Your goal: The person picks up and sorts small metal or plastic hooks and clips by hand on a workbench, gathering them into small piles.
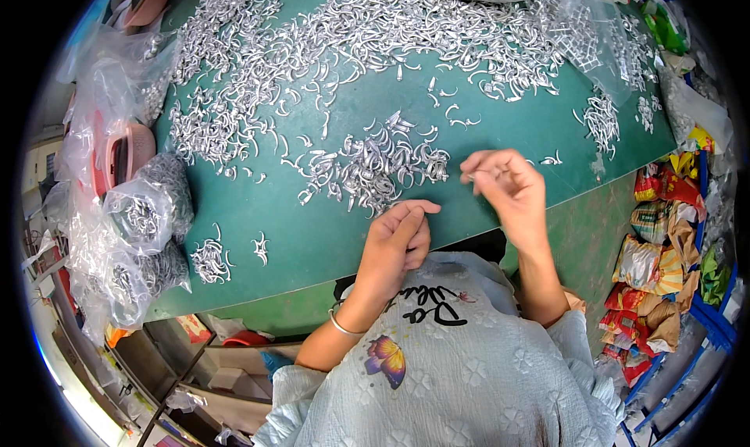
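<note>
Close to the table's near edge, my left hand [400,236] is closed, its thumb pressed against the bent index finger. Whatever it may hold is hidden. My right hand [512,193] is raised to the right of it, thumb and index finger pinched together at a tiny piece too small to make out. Just beyond my left hand lies a loose pile of small curved silver metal pieces [371,166]. A far larger spread of the same silver pieces [336,37] covers the back of the green table [289,248]. The two hands are apart.
Clear plastic bags of silver pieces [152,213] stand at the left edge, beside a pink plastic container [129,156]. Small clusters [211,261] lie front left, another heap [601,123] at right. Colourful packets [644,263] fill a blue rack beyond the right edge.
</note>
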